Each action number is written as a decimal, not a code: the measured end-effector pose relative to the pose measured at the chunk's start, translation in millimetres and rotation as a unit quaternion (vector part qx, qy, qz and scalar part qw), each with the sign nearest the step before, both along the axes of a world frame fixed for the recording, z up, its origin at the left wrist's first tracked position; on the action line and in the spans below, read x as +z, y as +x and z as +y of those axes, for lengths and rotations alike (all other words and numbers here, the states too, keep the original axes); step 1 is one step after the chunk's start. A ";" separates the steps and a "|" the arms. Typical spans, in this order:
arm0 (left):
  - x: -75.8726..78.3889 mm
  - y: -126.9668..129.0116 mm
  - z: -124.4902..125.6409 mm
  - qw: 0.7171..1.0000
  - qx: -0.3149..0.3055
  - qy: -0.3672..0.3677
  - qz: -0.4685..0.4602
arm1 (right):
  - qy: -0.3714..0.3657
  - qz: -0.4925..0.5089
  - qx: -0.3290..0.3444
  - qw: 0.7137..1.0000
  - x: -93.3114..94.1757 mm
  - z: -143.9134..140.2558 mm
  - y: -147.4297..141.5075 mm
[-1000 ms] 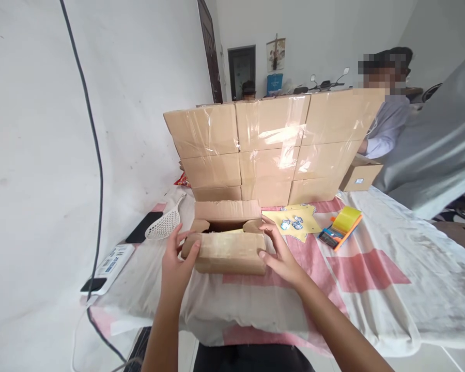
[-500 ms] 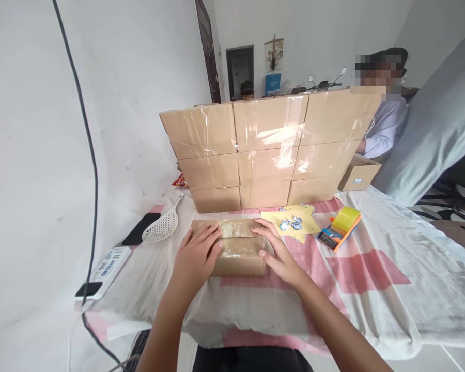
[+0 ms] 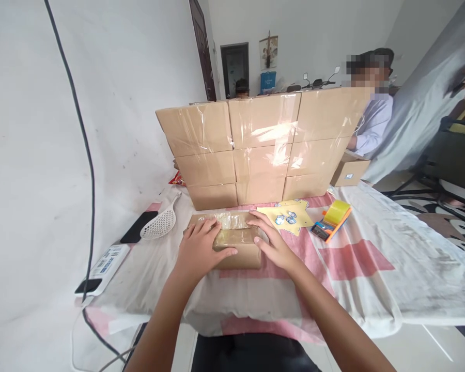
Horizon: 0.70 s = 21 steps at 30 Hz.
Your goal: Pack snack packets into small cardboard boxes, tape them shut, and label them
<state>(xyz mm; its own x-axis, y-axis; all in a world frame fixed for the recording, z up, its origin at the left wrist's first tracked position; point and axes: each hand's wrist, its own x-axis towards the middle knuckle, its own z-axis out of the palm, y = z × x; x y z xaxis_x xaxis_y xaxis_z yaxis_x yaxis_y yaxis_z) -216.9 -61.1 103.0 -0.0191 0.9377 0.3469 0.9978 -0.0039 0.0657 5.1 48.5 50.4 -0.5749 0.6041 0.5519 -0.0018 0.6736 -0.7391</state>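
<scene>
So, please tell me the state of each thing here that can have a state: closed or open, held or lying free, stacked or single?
small cardboard box: flaps closed, lying on the table, pressed by both hands.
left hand: flat on the box top.
right hand: flat on the box's right end.
stacked cartons: closed, taped, three rows high.
tape dispenser: lying free.
white scoop: lying free.
black phone: flat, screen dark.

Two bare forearms, no sleeves, left hand [image 3: 200,249], right hand [image 3: 274,246], no rings
</scene>
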 end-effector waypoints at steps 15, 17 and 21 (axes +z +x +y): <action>-18.4 12.7 -3.4 0.995 -0.004 0.094 0.041 | -0.263 0.281 -0.437 0.813 -28.0 82.1 189.8; -17.2 18.1 1.0 0.995 -0.011 0.094 0.044 | -0.314 0.247 -0.381 0.834 -23.6 106.6 194.7; -16.9 22.4 6.3 0.998 -0.017 0.060 0.029 | -0.375 0.194 -0.292 0.858 -23.4 137.3 184.8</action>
